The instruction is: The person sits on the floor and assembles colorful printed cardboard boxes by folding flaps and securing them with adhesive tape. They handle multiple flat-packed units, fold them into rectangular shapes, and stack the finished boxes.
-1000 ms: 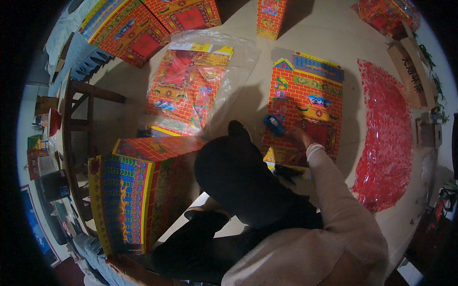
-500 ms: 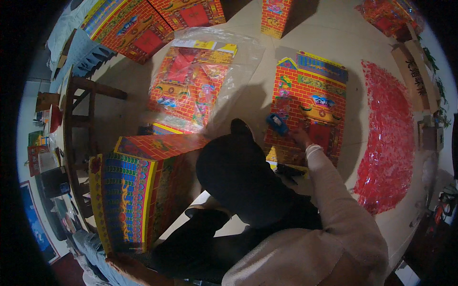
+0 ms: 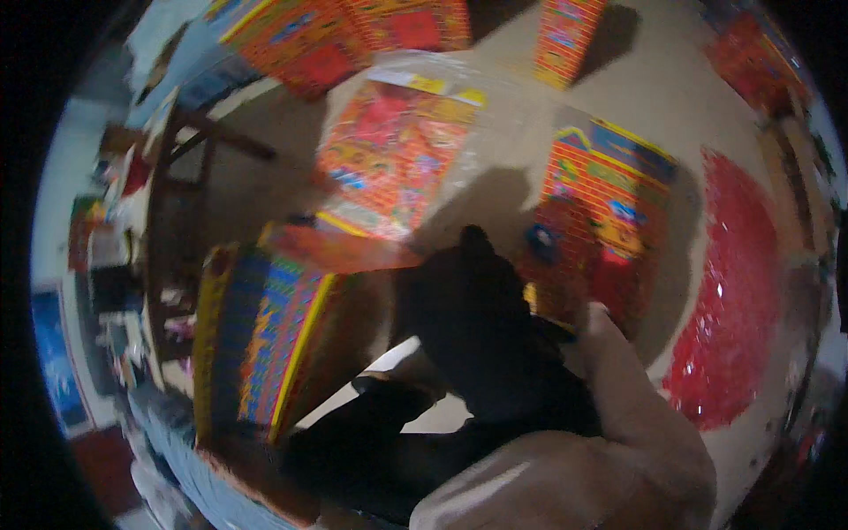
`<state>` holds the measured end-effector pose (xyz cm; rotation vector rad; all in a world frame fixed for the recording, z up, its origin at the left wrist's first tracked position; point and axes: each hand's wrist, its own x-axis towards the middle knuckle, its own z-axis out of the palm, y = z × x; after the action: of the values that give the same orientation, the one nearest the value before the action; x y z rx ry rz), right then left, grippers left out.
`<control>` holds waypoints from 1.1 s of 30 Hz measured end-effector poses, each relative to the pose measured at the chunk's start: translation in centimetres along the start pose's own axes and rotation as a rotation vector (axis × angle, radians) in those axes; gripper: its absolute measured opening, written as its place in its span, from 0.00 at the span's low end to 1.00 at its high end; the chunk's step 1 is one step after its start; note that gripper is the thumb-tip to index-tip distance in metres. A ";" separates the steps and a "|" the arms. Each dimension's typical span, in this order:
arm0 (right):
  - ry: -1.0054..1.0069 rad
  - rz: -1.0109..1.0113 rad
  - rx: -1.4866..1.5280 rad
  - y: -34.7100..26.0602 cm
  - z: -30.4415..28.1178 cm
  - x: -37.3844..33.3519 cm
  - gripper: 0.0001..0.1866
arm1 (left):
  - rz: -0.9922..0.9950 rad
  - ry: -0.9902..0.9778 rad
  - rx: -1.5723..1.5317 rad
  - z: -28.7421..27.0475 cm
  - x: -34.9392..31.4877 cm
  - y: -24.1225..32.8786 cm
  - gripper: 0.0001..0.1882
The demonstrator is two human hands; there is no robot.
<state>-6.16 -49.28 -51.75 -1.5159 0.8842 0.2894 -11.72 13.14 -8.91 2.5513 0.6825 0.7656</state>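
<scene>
A printed cardboard house (image 3: pixel 265 344), with a brick pattern and blue roof panels, stands tilted at my left. My left hand (image 3: pixel 252 481) is at its lower left corner and seems to touch it; its fingers are hidden and blurred. My right arm reaches forward over a flat printed cardboard panel (image 3: pixel 609 194) lying on the floor. The right hand (image 3: pixel 579 296) is dark and smeared by motion just beyond the sleeve. Near it a small blue object (image 3: pixel 541 243) rests over the panel, too blurred to name. A dark thing lies at the panel's near edge, partly behind my black trouser leg.
A plastic-wrapped printed panel (image 3: pixel 380 150) lies ahead. More brick-patterned boxes (image 3: pixel 300 44) stand at the far left, one narrow box (image 3: pixel 567 40) at the far middle. Shiny red plastic (image 3: pixel 729 291) spreads at the right. A wooden table (image 3: pixel 163 185) is at the left.
The whole view has shifted, so things appear farther right and slightly lower, and it is blurrier. My right hand stays over the flat panel near the blue object; my left remains by the house's corner.
</scene>
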 end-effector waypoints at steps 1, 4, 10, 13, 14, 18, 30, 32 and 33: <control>-0.052 0.008 0.035 -0.1 0.8 -0.8 0.13 | -0.018 0.020 -0.028 -0.3 -0.2 0.9 0.17; -0.089 -0.012 0.169 -2.2 1.4 -3.2 0.13 | -0.159 0.068 -0.412 -0.6 0.6 0.7 0.16; 0.015 -0.443 0.158 -18.6 4.1 -8.3 0.13 | -0.209 0.230 -1.055 1.2 1.0 2.0 0.11; -0.160 -0.787 0.049 -28.0 6.8 -15.5 0.11 | -0.259 0.252 -1.058 1.0 -0.2 2.5 0.10; -0.230 -0.897 0.021 -30.6 8.8 -18.9 0.10 | -0.285 0.262 -1.058 0.4 -0.2 2.5 0.09; -0.728 -1.258 -0.065 -36.7 15.3 -31.5 0.09 | -0.268 0.225 -1.188 1.0 -0.5 3.5 0.10; -1.236 -1.463 -0.332 -36.5 33.2 -46.5 0.13 | -0.202 0.249 -1.545 1.8 -0.4 2.2 0.06; -1.222 -1.447 -0.334 -36.2 34.1 -46.8 0.14 | -0.191 0.242 -1.562 1.8 -0.5 2.0 0.06; -1.219 -1.427 -0.343 -36.1 34.3 -47.0 0.15 | -0.188 0.237 -1.566 1.8 -0.6 2.0 0.05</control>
<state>-2.46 -4.07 -0.39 -1.5301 -1.2501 0.2144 -10.37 10.81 -9.57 0.9738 0.1640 0.9579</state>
